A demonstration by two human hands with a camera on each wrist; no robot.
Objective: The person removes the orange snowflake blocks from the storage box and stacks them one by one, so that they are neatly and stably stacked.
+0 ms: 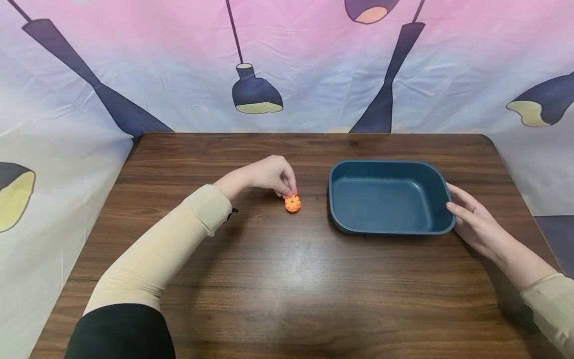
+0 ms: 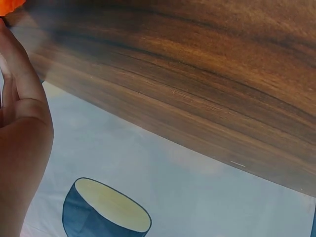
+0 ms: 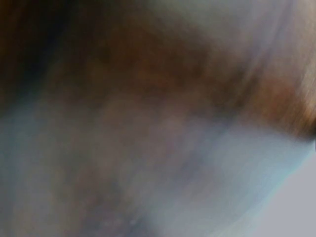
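A small orange round piece (image 1: 293,203) with notched edges and a hole in its middle is at the centre of the table, and the fingertips and thumb of my left hand (image 1: 275,175) pinch its far edge. In the left wrist view only a sliver of the orange piece (image 2: 11,6) shows at the top left corner, beside the edge of the left hand (image 2: 22,94). My right hand (image 1: 480,224) grips the right end of a dark blue rectangular bin (image 1: 392,233), thumb at the rim and fingers on the outer wall. Nothing lies inside the bin. The right wrist view is blurred.
Both hands work over a dark wood-grain table (image 1: 269,299). A pastel cloth backdrop (image 1: 305,60) printed with lamps hangs behind its far edge and along the sides.
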